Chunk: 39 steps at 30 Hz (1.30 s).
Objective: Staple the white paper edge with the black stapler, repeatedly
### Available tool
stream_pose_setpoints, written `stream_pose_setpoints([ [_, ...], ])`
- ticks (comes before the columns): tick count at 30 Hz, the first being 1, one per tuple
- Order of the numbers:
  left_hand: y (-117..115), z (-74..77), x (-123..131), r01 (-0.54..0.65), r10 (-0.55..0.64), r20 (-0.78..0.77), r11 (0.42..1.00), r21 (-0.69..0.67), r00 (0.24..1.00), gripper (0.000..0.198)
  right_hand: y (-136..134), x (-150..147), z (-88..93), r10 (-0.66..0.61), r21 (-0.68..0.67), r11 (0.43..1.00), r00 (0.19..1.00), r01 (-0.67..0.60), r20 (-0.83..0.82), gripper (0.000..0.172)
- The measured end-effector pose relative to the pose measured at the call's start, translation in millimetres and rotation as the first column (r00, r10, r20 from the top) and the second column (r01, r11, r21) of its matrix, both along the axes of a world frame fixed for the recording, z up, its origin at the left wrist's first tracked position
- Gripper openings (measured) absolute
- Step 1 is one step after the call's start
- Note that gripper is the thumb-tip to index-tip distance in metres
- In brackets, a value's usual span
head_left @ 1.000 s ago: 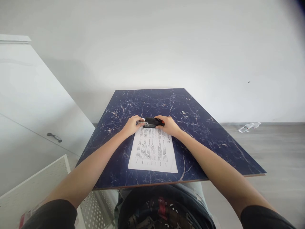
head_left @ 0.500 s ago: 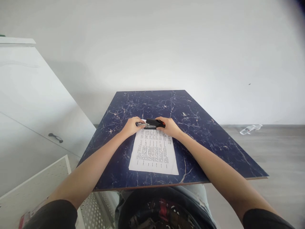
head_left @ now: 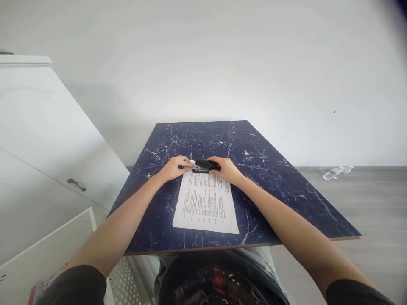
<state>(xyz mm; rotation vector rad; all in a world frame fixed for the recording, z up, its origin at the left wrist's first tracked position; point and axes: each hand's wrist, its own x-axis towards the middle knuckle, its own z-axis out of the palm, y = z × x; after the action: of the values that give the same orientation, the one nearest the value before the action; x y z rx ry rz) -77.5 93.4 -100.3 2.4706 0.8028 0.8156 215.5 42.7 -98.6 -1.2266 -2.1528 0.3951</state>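
A black stapler (head_left: 202, 163) lies crosswise over the top of a printed sheet of paper (head_left: 206, 203), its metal staple channel showing. My right hand (head_left: 227, 170) is closed around the stapler's right end, where a bit of orange shows. At the other end, my left hand (head_left: 173, 168) pinches a slim metal and dark part of the stapler that sticks out to the left. Handwriting runs along the paper's right side, and the paper's top edge is partly hidden by the stapler and fingers.
Beyond my right hand, a small staple strip or similar piece (head_left: 246, 152) sits on the blue marbled table (head_left: 270, 199). A white cabinet (head_left: 57, 140) and a perforated white rack (head_left: 63, 237) stand to the left. Clear plastic (head_left: 337, 172) lies on the floor at right.
My left hand has shifted slightly left, and the part it pinches reaches farther out from the stapler. The right hand keeps its hold. The view has moved a little.
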Motion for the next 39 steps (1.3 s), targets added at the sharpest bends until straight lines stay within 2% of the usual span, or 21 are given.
stream_pose_setpoints([
  [5, -5, 2.1, 6, -0.068, 0.072, -0.031, 0.991, 0.117, 0.997, 0.011, 0, 0, -0.2, 0.009, 0.007, 1.000, 1.000, -0.009, 0.001, 0.047],
  [9, -9, 3.6, 11, -0.094, 0.098, -0.025, 0.988, 0.126, 0.995, 0.012, 1, 0, -2.4, 0.002, 0.018, 1.000, 1.000, -0.002, -0.001, 0.048],
  [13, -9, 3.1, 10, -0.109, 0.102, 0.064, 0.988, 0.113, 0.993, 0.015, 2, 2, -4.0, 0.008, 0.009, 1.000, 1.000, -0.008, 0.003, 0.048],
  [21, -5, 1.0, 5, -0.073, 0.071, 0.080, 0.997, 0.019, 0.994, 0.010, 1, 1, -1.8, 0.008, -0.002, 1.000, 1.000, -0.008, 0.004, 0.047],
  [29, -5, 6.1, 0, -0.036, 0.037, 0.032, 0.999, -0.022, 0.999, 0.011, 0, 0, -0.2, 0.015, 0.007, 1.000, 1.000, -0.015, 0.008, 0.046],
  [31, -3, 7.6, -5, -0.050, 0.052, 0.030, 0.997, -0.063, 0.998, 0.017, 0, 0, -0.9, 0.017, 0.002, 1.000, 1.000, -0.017, -0.001, 0.047],
  [34, 3, 8.1, -15, -0.099, 0.106, 0.047, 0.986, -0.137, 0.993, 0.038, 1, 3, -1.3, 0.012, 0.001, 1.000, 1.000, -0.012, -0.002, 0.057],
  [36, 7, 7.0, -21, -0.102, 0.111, 0.038, 0.977, -0.189, 0.993, 0.039, 2, 6, -1.2, -0.008, 0.014, 1.000, 0.999, 0.007, 0.035, 0.060],
  [39, 12, 4.1, -26, -0.069, 0.085, 0.046, 0.959, -0.273, 0.995, 0.036, 5, 11, -1.4, -0.037, 0.018, 0.999, 0.996, 0.035, 0.076, 0.052],
])
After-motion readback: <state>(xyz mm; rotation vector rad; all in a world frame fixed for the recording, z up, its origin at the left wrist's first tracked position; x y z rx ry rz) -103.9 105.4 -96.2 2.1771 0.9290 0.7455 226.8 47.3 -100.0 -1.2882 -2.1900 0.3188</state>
